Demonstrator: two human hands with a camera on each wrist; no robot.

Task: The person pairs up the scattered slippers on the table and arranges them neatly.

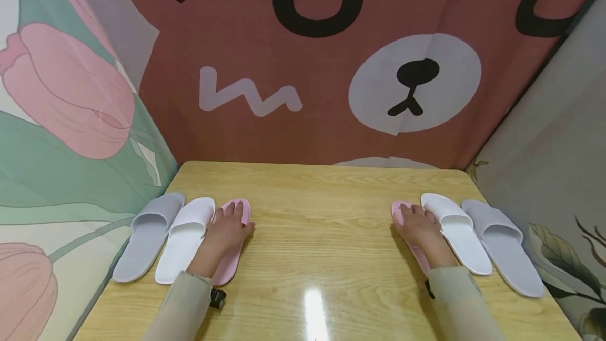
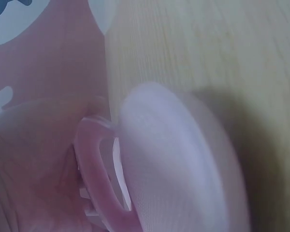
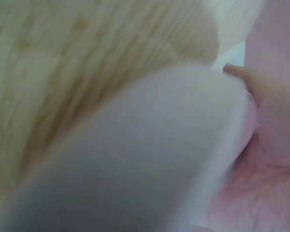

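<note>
At the left of the table, my left hand [image 1: 228,230] grips a pink slipper [image 1: 231,267] across its upper, thumb at the inner edge and fingers over the top. The left wrist view shows the pink slipper's [image 2: 169,159] sole and strap close up beside the palm [image 2: 34,169]. On the right side, my right hand [image 1: 420,231] holds another pink slipper [image 1: 420,257] the same way, covering much of it. The right wrist view has that slipper's [image 3: 135,150] sole large and blurred, with the hand [image 3: 270,154] along its far end.
Left of my left hand lie a white slipper [image 1: 177,251] and a grey slipper [image 1: 142,254]. A white slipper [image 1: 466,246] and a grey slipper [image 1: 513,264] lie right of my right hand. Printed cloth [image 1: 322,67] hangs behind the wooden table [image 1: 322,214] and along both sides.
</note>
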